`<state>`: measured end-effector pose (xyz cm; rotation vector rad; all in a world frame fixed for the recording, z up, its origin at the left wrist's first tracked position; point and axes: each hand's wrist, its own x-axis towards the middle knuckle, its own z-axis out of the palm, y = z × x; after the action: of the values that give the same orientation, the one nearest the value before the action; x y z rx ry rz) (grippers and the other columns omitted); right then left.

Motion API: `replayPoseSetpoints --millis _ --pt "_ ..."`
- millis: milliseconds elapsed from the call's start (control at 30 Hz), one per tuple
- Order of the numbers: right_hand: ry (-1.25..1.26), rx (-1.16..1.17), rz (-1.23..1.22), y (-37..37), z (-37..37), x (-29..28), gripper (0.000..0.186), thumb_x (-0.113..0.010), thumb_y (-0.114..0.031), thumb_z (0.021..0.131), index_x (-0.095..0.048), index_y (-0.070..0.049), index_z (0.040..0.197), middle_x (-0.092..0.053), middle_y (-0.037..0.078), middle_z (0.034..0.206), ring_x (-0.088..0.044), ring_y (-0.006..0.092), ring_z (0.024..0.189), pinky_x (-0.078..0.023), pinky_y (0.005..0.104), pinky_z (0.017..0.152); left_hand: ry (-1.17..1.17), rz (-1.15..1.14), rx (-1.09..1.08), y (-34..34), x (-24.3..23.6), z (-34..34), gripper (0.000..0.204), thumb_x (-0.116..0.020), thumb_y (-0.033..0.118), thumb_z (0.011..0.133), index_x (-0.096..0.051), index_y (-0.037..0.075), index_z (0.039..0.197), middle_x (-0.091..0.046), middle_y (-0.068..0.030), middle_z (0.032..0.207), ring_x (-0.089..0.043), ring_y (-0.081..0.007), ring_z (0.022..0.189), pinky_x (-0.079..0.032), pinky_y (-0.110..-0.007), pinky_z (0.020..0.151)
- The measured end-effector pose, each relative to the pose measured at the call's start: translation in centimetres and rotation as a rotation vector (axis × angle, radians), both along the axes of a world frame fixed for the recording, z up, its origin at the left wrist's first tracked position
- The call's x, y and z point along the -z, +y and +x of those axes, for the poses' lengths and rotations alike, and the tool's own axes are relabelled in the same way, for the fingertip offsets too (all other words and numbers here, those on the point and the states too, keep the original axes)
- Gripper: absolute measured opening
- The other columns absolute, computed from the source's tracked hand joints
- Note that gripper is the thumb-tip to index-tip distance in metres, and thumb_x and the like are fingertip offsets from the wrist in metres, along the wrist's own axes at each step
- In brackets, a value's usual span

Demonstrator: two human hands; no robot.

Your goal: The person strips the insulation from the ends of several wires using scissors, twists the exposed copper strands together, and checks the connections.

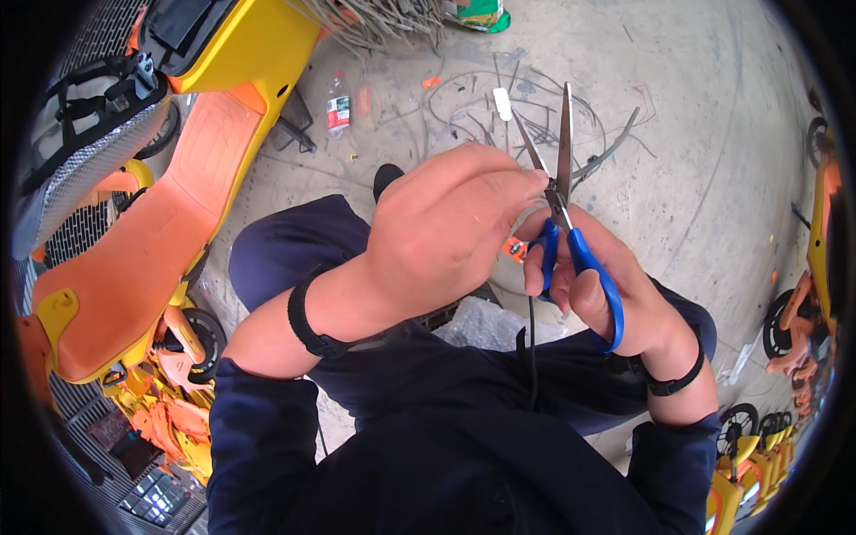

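My right hand [615,276] is wrapped around the blue handles of a pair of scissors [563,143], fingers through the loops. The blades are spread apart and point away from me. Close against the scissors' pivot, my left hand [450,209] is closed in a pinch; a small dark bit shows at its fingertips, too small to name. A thin black cable [533,357] hangs below the scissors' handles toward my lap, its upper end hidden by my hands. On the floor beyond the blades lie loose grey and black wires [611,152] and a white oblong piece [502,103].
To the left stands a yellow and orange scooter body [152,259]. A plastic bottle [338,107] with a red label and a heap of grey cables [379,22] are farther off. Clear plastic wrap [486,321] lies between my knees. More yellow and orange vehicles [816,241] line the right edge.
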<state>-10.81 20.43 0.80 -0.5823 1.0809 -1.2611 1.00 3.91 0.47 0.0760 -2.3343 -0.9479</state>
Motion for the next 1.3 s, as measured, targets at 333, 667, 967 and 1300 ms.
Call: replayPoseSetpoints --millis 333,667,967,1300 --pt "0.100 0.052 -0.012 0.3 0.4 0.6 0.051 -0.068 -0.038 0.086 -0.046 -0.002 0.115 -0.050 -0.001 0.076 -0.046 0.0054 0.064 -0.039 0.0208 0.057 -0.012 0.013 0.004 0.0 -0.1 0.0 0.025 -0.069 -0.008 0.072 -0.069 0.003 0.094 -0.065 -0.0102 0.083 -0.063 -0.0196 0.068 -0.050 -0.026 0.057" --pt "0.150 0.116 0.034 0.2 1.2 0.5 0.033 -0.068 -0.029 0.087 -0.053 -0.001 0.096 -0.047 -0.005 0.067 -0.041 0.0017 0.059 -0.033 0.0182 0.052 -0.040 0.065 -0.034 -0.6 -0.1 0.0 0.020 -0.071 -0.003 0.073 -0.068 0.002 0.093 -0.065 -0.0113 0.081 -0.063 -0.0218 0.069 -0.049 -0.027 0.059" --pt "0.129 0.100 0.025 0.3 1.2 0.9 0.038 -0.068 -0.030 0.087 -0.052 0.000 0.104 -0.049 -0.004 0.071 -0.043 0.0025 0.062 -0.035 0.0186 0.055 -0.047 0.062 -0.033 -0.8 -0.2 -0.1 0.016 -0.070 0.001 0.076 -0.068 0.001 0.092 -0.065 -0.0103 0.078 -0.061 -0.0201 0.065 -0.046 -0.026 0.056" --pt "0.091 0.031 0.035 0.1 0.5 0.0 0.057 -0.071 -0.037 0.083 -0.045 -0.001 0.118 -0.052 0.001 0.082 -0.051 0.0072 0.070 -0.043 0.0212 0.062 -0.092 0.218 0.087 -1.0 -0.2 0.0 0.015 -0.069 0.002 0.078 -0.067 0.000 0.093 -0.063 -0.0095 0.074 -0.059 -0.0178 0.062 -0.044 -0.026 0.053"
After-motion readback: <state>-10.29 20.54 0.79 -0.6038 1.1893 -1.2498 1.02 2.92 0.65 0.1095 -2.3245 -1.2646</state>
